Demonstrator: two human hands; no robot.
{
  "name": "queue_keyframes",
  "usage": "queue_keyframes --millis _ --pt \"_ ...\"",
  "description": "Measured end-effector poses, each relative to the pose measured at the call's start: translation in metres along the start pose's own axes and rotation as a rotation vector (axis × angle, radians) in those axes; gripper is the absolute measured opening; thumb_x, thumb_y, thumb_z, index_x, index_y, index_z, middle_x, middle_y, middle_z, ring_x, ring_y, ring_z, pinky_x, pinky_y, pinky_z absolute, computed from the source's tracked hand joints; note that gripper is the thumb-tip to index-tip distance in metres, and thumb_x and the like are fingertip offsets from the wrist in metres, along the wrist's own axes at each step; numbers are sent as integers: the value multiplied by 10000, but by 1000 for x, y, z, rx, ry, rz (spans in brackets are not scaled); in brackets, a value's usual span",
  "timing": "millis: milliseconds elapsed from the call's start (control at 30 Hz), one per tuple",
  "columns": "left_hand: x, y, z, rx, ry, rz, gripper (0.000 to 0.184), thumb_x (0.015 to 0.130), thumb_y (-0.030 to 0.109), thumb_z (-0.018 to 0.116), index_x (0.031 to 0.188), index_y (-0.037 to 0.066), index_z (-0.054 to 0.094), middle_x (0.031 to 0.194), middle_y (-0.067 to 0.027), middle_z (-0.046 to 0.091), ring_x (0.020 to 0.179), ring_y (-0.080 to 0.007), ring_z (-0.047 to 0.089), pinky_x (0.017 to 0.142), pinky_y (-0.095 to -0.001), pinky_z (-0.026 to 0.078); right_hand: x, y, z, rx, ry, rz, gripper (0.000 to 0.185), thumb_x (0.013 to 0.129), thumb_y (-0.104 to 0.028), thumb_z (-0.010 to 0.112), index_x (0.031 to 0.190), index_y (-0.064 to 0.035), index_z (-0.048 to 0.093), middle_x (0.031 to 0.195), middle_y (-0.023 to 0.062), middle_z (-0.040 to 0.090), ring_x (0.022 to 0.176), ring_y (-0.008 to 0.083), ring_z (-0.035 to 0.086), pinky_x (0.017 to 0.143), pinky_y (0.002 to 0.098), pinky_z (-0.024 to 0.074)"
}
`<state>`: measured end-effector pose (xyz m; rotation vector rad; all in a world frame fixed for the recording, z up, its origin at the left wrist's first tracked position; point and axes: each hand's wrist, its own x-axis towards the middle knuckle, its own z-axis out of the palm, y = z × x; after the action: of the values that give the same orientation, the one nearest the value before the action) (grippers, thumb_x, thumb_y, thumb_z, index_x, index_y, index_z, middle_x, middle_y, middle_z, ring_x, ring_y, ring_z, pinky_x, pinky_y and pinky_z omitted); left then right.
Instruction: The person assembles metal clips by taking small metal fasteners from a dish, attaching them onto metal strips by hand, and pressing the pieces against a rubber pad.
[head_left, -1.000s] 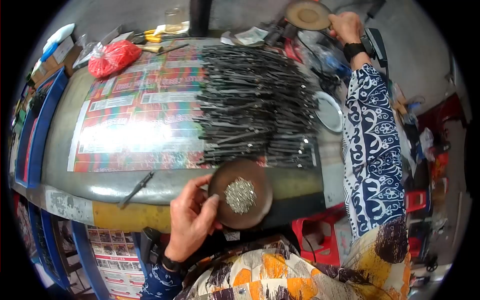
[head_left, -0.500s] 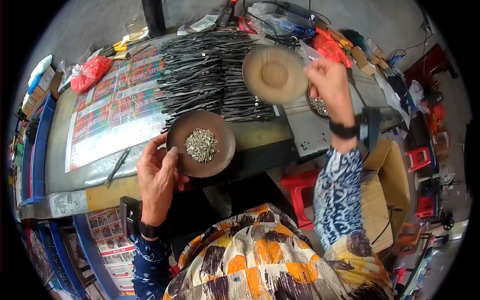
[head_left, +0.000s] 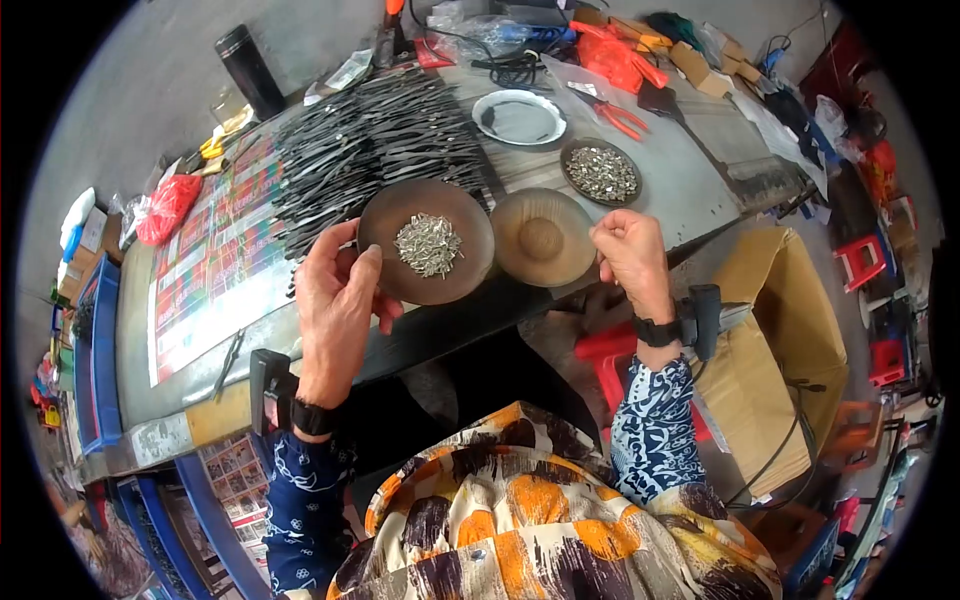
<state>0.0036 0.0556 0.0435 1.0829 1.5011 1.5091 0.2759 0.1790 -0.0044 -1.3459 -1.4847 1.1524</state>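
My left hand (head_left: 338,300) grips the left edge of a shallow brown dish (head_left: 473,220), thumb over the rim and fingers beneath. A heap of small silvery metal pieces (head_left: 428,245) lies in its middle. My right hand (head_left: 634,256) is closed on the right edge of a second brown dish (head_left: 515,240), which shows a bare, ringed inside. Both dishes are held side by side above the front of the table, their rims very close; I cannot tell whether they touch. Past my left hand, many thin black strips (head_left: 330,150) lie in rows.
Behind the right dish stand a dark bowl (head_left: 570,183) of metal pieces and a pale oval dish (head_left: 520,97). Red-handled pliers (head_left: 622,120) lie farther back. A tweezer-like dark tool (head_left: 230,362) lies front left. An open cardboard box (head_left: 745,400) stands right of me.
My right hand has lowered its dish towards me, bringing it beside the left dish. The left dish is slightly higher in view. The pale oval dish and pliers now show; the camera view has shifted.
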Motion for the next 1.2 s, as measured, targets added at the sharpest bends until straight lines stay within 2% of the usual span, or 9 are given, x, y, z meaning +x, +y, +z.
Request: queue_keyframes --millis 300,433,567,767,867,967,1100,1200 --pt "26 -6 52 62 -52 31 247 952 34 501 1153 -107 528 673 -79 610 461 -99 558 372 -229 406 3 6 -7 -19 108 -7 159 832 -70 621 739 59 611 555 69 606 410 102 543 397 252 416" --pt "36 -8 67 179 -43 70 245 937 16 511 1153 -100 529 671 -81 614 457 -98 560 374 -232 411 5 13 -6 -34 103 -85 195 848 -89 614 733 67 605 537 84 603 413 121 561 402 277 430" --pt "40 -9 81 271 -34 122 242 928 -2 518 1155 -86 531 671 -78 616 461 -93 566 372 -227 406 6 9 -8 -29 87 -64 192 849 -87 614 738 68 610 538 90 606 421 126 573 406 274 434" --pt "41 -10 91 425 30 245 284 895 -1 559 1177 -32 541 685 -81 622 479 -103 585 453 -264 470 9 6 -9 -42 74 -61 202 857 -100 612 748 71 619 538 100 611 423 141 584 405 276 437" --pt "38 -5 95 505 26 293 326 877 3 584 1200 -5 539 719 -108 633 533 -182 624 535 -301 511 10 8 -8 -49 82 -89 209 862 -107 618 754 71 619 534 101 610 419 147 584 405 282 435" --pt "40 -13 96 728 67 491 367 876 4 586 1236 3 516 823 -164 652 662 -300 664 608 -355 538 8 8 -6 -74 98 -110 212 864 -116 635 758 67 618 524 104 602 416 141 577 405 292 425" --pt "35 -16 101 807 73 691 410 883 8 579 1282 23 484 1027 -229 635 852 -396 663 703 -435 548 6 12 -3 -163 155 -178 218 862 -132 653 764 59 613 571 155 624 488 277 622 467 352 460" --pt "41 -27 99 757 191 915 413 857 25 613 1262 57 538 852 -182 635 727 -345 654 645 -379 523 3 18 2 -328 243 -303 193 862 -140 656 810 41 614 633 186 638 579 379 633 529 409 487"
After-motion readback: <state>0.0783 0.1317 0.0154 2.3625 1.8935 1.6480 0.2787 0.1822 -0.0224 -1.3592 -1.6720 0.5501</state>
